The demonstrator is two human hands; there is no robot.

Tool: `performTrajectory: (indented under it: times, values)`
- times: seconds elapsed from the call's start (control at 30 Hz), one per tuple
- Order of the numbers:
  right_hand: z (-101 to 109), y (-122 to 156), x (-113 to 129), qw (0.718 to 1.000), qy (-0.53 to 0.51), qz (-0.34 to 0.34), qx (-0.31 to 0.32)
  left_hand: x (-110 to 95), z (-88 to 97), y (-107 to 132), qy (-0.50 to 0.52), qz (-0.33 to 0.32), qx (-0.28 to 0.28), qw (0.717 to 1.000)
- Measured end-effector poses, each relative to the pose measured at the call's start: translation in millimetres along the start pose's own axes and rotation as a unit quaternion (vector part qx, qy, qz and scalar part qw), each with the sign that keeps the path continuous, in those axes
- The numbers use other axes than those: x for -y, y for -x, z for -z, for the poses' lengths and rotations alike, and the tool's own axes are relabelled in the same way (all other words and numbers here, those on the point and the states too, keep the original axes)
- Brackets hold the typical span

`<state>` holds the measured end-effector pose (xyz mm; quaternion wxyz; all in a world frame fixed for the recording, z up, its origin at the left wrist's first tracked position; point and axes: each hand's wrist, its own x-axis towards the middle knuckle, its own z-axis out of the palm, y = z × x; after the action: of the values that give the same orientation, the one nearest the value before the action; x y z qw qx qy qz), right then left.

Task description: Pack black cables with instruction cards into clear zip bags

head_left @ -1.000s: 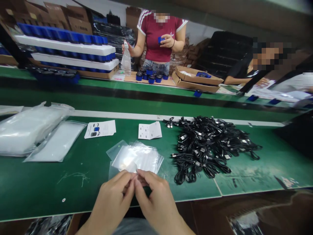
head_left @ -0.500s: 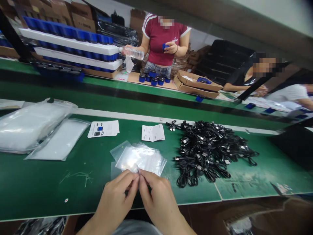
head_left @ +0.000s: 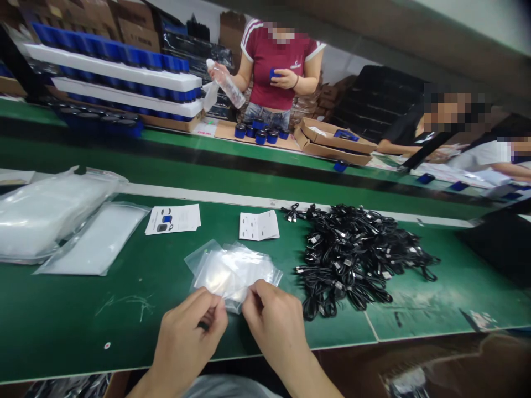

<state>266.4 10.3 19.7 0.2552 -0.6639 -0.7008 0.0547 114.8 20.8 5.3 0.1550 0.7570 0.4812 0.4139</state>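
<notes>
My left hand [head_left: 188, 331] and my right hand [head_left: 276, 323] are at the near edge of the green table [head_left: 62, 326], both pinching the near edge of a small clear plastic bag [head_left: 236, 298]. That bag lies at the front of a loose stack of clear bags [head_left: 230, 268]. My fingers are curled closed on the bag's edge, the two hands a little apart. A heap of black coiled cables [head_left: 352, 260] lies just right of my right hand.
White printed cards [head_left: 173, 219] and a folded white card [head_left: 258, 225] lie beyond the bags. Large plastic packs [head_left: 50, 213] sit at the left. Across a conveyor, a person in a red shirt [head_left: 276, 66] holds a bottle; blue jars [head_left: 259, 132] and cardboard trays [head_left: 332, 138] stand there.
My hands have drawn apart while still pinching the bag's edge. The person across has tilted the bottle downward.
</notes>
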Motion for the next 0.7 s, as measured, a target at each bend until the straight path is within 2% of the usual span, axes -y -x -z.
performTrajectory:
  times: [0.1, 0.2, 0.27, 0.33, 0.43, 0.57, 0.7]
  values:
    - [0.3, -2.7, -1.0, 0.998, -0.055, 0.015, 0.037, 2.0, 0.1, -1.9, 0.010, 0.023, 0.014, 1.000]
    - [0.7, -6.3, -5.2, 0.996, -0.017, 0.036, 0.077, 7.6, -1.4, 0.1, 0.026, 0.060, 0.034, 0.997]
    - [4.1, -12.3, -8.8, 0.996, -0.001, 0.037, 0.086, 11.9, -2.9, 2.9, 0.032, 0.106, 0.047, 0.993]
    - [9.9, -23.7, -11.3, 0.996, -0.036, 0.039, 0.073, 15.1, -4.7, 5.3, 0.040, 0.146, 0.062, 0.987]
    - [15.9, -53.6, -14.1, 0.996, -0.058, 0.049, 0.050, 16.1, -7.1, 6.4, 0.042, 0.147, 0.073, 0.986]
    - [9.2, -105.4, -25.9, 0.995, -0.017, 0.020, 0.095, 14.3, -7.8, 5.0, 0.042, 0.125, 0.072, 0.989]
    - [-1.0, -141.4, -42.9, 0.984, -0.011, -0.032, 0.178, 14.3, -5.9, 4.0, 0.050, 0.126, 0.092, 0.987]
